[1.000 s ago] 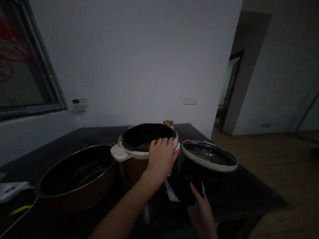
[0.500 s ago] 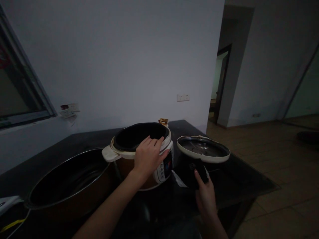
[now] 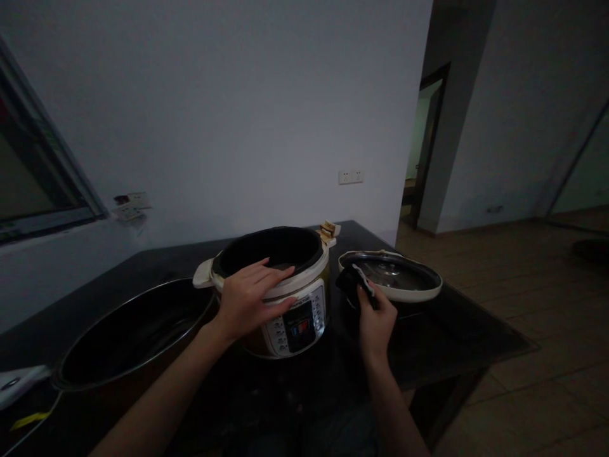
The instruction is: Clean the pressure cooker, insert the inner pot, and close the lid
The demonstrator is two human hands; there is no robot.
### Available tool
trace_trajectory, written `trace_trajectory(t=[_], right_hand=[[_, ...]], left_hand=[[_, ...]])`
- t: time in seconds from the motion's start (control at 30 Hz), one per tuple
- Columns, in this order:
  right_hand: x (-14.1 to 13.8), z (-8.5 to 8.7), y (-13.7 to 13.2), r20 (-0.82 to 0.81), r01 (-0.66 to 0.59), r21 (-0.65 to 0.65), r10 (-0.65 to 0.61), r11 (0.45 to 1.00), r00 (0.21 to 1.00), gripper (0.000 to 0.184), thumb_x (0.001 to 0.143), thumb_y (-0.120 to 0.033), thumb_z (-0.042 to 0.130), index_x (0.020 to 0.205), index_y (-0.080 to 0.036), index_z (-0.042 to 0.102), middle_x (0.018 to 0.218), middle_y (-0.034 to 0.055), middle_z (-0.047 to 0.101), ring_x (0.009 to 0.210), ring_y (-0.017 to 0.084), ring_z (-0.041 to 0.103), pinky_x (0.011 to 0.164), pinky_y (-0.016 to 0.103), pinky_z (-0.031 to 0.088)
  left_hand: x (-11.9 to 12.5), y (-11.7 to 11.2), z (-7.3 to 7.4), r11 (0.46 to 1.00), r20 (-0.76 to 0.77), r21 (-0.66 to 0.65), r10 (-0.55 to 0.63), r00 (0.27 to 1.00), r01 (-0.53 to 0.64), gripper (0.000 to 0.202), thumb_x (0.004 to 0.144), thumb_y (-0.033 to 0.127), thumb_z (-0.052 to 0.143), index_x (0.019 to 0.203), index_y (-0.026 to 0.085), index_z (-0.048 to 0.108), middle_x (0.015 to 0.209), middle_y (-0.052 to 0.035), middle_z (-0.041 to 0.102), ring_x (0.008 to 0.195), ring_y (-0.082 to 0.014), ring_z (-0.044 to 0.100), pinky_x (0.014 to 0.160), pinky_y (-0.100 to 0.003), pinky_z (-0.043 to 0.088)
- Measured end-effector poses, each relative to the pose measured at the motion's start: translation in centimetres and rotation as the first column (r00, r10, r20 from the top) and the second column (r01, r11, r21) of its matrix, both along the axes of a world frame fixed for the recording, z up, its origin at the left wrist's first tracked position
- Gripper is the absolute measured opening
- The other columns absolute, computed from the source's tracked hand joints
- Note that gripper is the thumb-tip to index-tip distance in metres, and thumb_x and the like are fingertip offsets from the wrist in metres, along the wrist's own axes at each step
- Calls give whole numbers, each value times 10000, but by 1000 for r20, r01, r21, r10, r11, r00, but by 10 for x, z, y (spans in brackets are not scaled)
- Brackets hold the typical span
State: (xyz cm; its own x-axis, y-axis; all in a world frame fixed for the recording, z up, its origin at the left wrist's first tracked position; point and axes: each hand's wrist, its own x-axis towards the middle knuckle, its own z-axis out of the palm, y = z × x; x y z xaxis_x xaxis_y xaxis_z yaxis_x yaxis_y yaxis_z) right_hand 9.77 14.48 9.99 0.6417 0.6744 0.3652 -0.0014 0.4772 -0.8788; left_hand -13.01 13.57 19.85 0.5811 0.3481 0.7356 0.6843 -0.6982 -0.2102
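Note:
An electric pressure cooker stands uncovered on the dark table, its button panel facing me. My left hand grips its near rim, with fingers over the edge and thumb along the outside above the panel. Inside it the black inner pot shows. My right hand pinches a bunched black cloth with a white edge, just right of the cooker. Behind that cloth, the round lid lies with its shiny inner side up.
A large dark pan sits to the left of the cooker, beside a white handle-like object and a yellow strip. The table ends at the right above a tiled floor. A wall socket is behind.
The cooker has turned, bringing its panel from the right side round to the front, with my left hand moving left on its rim. The cloth is lifted and more bunched in my right hand.

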Motion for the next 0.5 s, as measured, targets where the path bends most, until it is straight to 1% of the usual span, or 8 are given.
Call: trace_trajectory(t=[0.1,0.17,0.23,0.27,0.3,0.37,0.43,0.5], right_hand=[[-33,7,-8,37,-107,56,105,993,994,380,818,-368,597,1131,-173,689,1188,99,680,1138,251,607,1025,441,421],[-58,3,-20,69,-190,87,184,978,980,402,873,-355,543,1237,-205,622,1328,92,590,1255,242,522,1079,462,365],[-82,-7,-35,148,-230,94,215,969,965,442,925,-347,476,1355,-250,504,1501,69,389,1395,235,335,1138,502,252],[-93,-13,-43,208,-244,71,225,967,952,474,940,-342,452,1409,-276,425,1550,51,290,1438,232,232,1152,527,195],[-101,-20,-51,260,-250,42,231,967,938,520,952,-338,430,1459,-298,321,1582,39,194,1460,233,149,1153,554,158],[-111,-29,-62,364,-266,11,244,964,899,581,963,-349,400,1499,-320,177,1603,28,74,1472,248,47,1143,600,118],[-110,-32,-67,423,-285,33,245,958,872,571,975,-385,343,1505,-326,139,1606,22,59,1473,256,26,1138,613,105],[-103,-28,-65,419,-304,74,247,950,874,520,985,-412,272,1494,-326,208,1601,15,125,1471,246,65,1146,590,110]], left_hand=[[-12,0,2,996,7,-43,-76,997,76,380,807,355,648,1152,197,653,983,-48,754,896,-192,710,983,-423,504],[-19,-1,4,990,20,-101,-100,995,101,379,797,352,652,1150,214,660,981,-46,755,916,-202,709,978,-432,509],[-24,-3,6,983,32,-134,-121,992,124,376,789,361,657,1134,211,674,971,-57,756,927,-217,709,964,-435,519],[-27,-3,7,981,38,-146,-125,991,129,376,786,368,661,1126,208,679,968,-63,757,931,-223,709,958,-434,523],[-29,-3,7,978,45,-161,-124,991,130,380,780,382,666,1117,208,685,961,-65,758,932,-228,709,954,-434,525],[-34,-4,7,971,59,-207,-107,992,117,390,764,417,673,1101,222,696,945,-61,760,929,-234,709,955,-441,522],[-38,-4,7,960,74,-262,-78,994,95,386,762,440,660,1089,240,702,946,-55,759,943,-241,703,963,-452,512],[-40,-6,8,951,91,-299,-51,995,76,351,795,434,612,1074,243,707,967,-60,757,988,-250,687,956,-449,510]])
